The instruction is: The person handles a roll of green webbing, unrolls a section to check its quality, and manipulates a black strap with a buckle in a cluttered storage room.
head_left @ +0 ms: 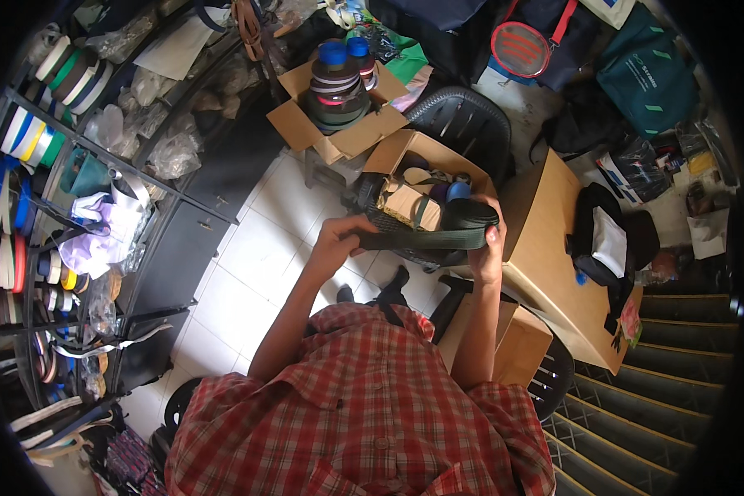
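Note:
A roll of dark webbing strap [469, 217] is held up in front of me at chest height. My right hand [489, 244] grips the roll at its right side, thumb toward me. From the roll a flat length of strap runs left to my left hand [339, 244], whose fingers pinch its end. The stretch between the hands looks taut and nearly level. Just beyond and below sits an open cardboard box [388, 153] on a black chair, with rolls and a tan block inside it.
At left, shelves [83, 136] hold many coloured strap rolls and plastic bags. A second open box [293, 124] with stacked rolls stands ahead. To the right are a large cardboard box [525, 240], a black chair [463, 112] farther off, and a metal grille [636, 397]. White tiles [240, 273] cover the floor.

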`<action>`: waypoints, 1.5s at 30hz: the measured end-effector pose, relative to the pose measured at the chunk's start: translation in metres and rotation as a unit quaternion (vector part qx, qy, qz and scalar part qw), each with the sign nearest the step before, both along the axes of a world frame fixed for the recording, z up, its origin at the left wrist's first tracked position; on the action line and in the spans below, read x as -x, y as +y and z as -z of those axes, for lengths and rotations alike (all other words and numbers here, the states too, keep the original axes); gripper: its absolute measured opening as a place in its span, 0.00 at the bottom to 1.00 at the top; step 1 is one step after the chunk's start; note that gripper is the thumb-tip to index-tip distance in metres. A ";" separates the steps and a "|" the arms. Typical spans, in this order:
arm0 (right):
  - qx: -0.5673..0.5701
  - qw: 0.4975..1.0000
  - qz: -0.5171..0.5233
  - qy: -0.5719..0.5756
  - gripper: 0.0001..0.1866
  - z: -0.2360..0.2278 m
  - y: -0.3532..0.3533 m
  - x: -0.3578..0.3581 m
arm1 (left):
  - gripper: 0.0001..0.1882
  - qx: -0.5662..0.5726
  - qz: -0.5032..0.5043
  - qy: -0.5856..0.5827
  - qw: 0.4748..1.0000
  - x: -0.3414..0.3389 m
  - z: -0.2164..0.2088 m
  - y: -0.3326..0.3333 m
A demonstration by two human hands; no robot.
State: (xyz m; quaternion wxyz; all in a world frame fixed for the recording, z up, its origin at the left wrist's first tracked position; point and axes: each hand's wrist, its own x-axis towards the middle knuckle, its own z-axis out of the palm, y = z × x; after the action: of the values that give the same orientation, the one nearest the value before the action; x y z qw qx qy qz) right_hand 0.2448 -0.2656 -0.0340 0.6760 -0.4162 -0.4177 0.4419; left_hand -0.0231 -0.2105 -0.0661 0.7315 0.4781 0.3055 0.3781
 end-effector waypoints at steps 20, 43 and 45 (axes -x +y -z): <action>0.017 0.982 -0.139 0.130 0.35 0.041 0.015 0.032 | 0.10 -0.018 -0.114 0.073 0.991 -0.012 0.010 0.024; -0.035 0.873 -0.190 0.447 0.30 0.082 0.010 0.061 | 0.11 -0.206 -0.228 0.144 0.941 -0.081 0.024 -0.005; -0.030 0.884 -0.192 0.426 0.29 0.082 0.009 0.062 | 0.12 -0.221 -0.251 0.107 0.936 -0.087 0.008 -0.009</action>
State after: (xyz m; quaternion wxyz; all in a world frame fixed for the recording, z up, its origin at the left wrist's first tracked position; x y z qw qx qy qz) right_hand 0.1830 -0.2568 -0.1159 0.7027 -0.0791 -0.1743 0.6853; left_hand 0.0638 -0.2191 -0.0742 0.4517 0.5730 0.4011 0.5539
